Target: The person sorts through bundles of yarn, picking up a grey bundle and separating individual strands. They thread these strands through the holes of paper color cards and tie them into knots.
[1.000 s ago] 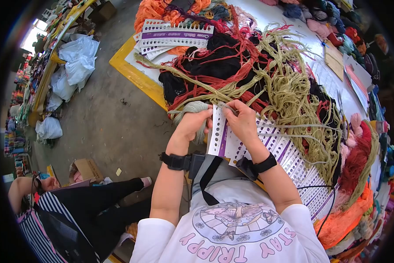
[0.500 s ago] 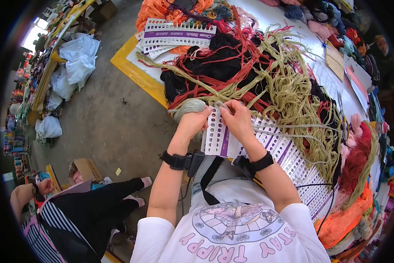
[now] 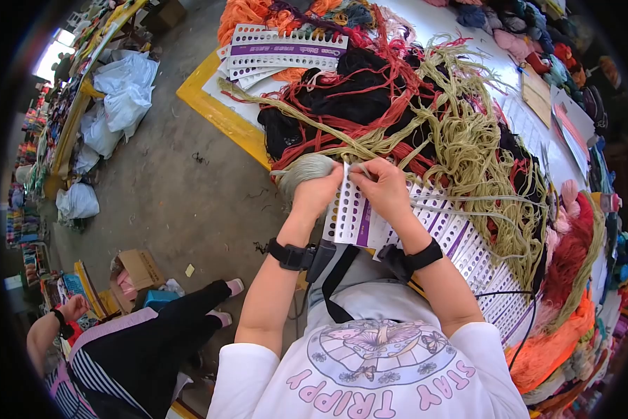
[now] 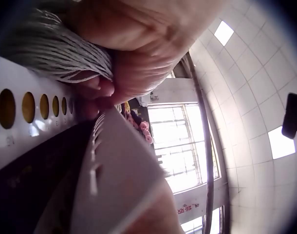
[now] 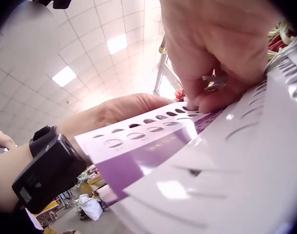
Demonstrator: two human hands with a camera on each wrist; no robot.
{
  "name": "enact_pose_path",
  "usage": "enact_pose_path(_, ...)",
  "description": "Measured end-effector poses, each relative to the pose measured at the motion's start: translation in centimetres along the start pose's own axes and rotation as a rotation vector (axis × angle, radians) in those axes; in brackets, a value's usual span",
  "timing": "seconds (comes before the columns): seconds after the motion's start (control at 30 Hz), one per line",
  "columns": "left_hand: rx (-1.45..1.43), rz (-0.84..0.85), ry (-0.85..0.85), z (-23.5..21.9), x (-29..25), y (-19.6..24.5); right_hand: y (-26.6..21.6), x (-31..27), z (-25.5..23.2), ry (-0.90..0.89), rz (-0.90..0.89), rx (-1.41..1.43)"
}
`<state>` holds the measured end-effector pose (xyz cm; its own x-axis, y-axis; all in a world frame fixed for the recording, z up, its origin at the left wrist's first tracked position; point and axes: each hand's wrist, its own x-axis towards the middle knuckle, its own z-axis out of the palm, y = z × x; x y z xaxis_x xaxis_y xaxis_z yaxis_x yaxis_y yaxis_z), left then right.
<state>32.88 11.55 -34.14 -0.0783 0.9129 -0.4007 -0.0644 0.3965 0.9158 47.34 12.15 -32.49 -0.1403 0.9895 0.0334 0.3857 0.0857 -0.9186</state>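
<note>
A grey-green thread skein (image 3: 305,172) lies in the left hand (image 3: 319,193), whose fingers also pinch the top of a white and purple punched card (image 3: 347,213). In the left wrist view the strands (image 4: 73,51) run down between the fingers beside the card's holes. Close on the other side of the card, the right hand (image 3: 384,190) pinches a grey strand with thumb and forefinger near the top holes. In the right wrist view its fingertips (image 5: 207,101) meet at the card's far end. More punched cards (image 3: 461,255) lie fanned to the right.
Olive yarn (image 3: 461,150) and black and red yarn lie tangled on the table beyond the hands. A card stack (image 3: 286,52) sits farther back. The table's yellow edge (image 3: 223,115) is at the left. Another person's arm (image 3: 45,339) shows at lower left.
The card between the hands has shifted and turned a little. Both hands stay close together at its top. The other person at lower left has moved an arm.
</note>
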Motion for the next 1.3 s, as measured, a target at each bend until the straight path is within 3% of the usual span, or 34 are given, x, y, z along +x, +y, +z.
enact_pose_path(0.07, -0.107, 0.075, 0.044, -1.2, -0.1, 0.5, 0.2, -0.3, 0.3, 0.052, -0.091, -0.068)
enact_pose_path(0.1, -0.195, -0.135, -0.071, -2.6, 0.2, 1.1, 0.2, -0.2, 0.3, 0.060, -0.113, -0.107)
enact_pose_path(0.17, -0.640, -0.246, -0.431, -5.0, 1.2, 1.6, 0.0, -0.1, 0.4, 0.072, -0.155, -0.184)
enact_pose_path(0.27, -0.629, -0.274, -0.521, -4.3, 0.4, 3.1, -1.1, 0.0, 0.3, 0.030, -0.016, -0.171)
enact_pose_path(0.37, 0.049, -0.067, -0.438, -1.8, -1.5, 3.2, -0.2, 0.0, 0.6, 0.069, 0.116, 0.144)
enact_pose_path(0.4, 0.340, -0.037, -0.476, -1.4, -1.1, 2.6, 0.0, 0.0, 0.7, 0.086, 0.090, 0.062)
enact_pose_path(0.5, 0.457, 0.241, -0.342, -2.6, 1.6, -0.7, -0.4, -0.1, 1.0, 0.107, 0.041, -0.105)
enact_pose_path(0.53, 0.229, -0.114, -0.205, -4.5, 0.8, 1.9, -0.6, -0.1, 1.1, 0.106, 0.040, -0.107)
enact_pose_path(0.6, -0.203, -0.118, -0.030, -10.0, 3.3, 4.4, -1.0, -0.4, 1.0, 0.104, 0.018, -0.174)
enact_pose_path(0.7, -0.670, -0.082, -0.018, -22.2, 6.1, 6.0, -1.3, -0.5, 1.0, 0.125, -0.011, -0.199)
enact_pose_path(0.77, -0.605, -0.004, 0.332, -27.1, 6.8, 5.6, -1.3, -0.5, 0.9, 0.092, 0.026, -0.175)
enact_pose_path(0.87, -0.394, 0.140, 0.688, -25.0, 3.7, 7.4, -1.2, -0.8, 0.8, 0.080, 0.045, -0.157)
enact_pose_path(0.93, -0.210, 0.078, 0.543, -21.4, 1.8, 8.1, -0.9, -0.7, 0.8, 0.074, 0.041, -0.084)
enact_pose_path(1.03, -0.368, 0.086, -0.181, -12.6, -2.8, 9.0, -1.6, -0.7, 0.9, -0.013, 0.062, 0.179)
enact_pose_path(1.13, -0.305, 0.032, -0.387, -5.2, -6.2, 8.9, -6.5, -2.5, -0.6, -0.201, 0.207, 0.532)
enact_pose_path(1.3, -0.171, 0.115, -0.543, -0.7, -8.3, 9.4, -8.5, -4.3, -2.6, -0.147, 0.218, 0.648)
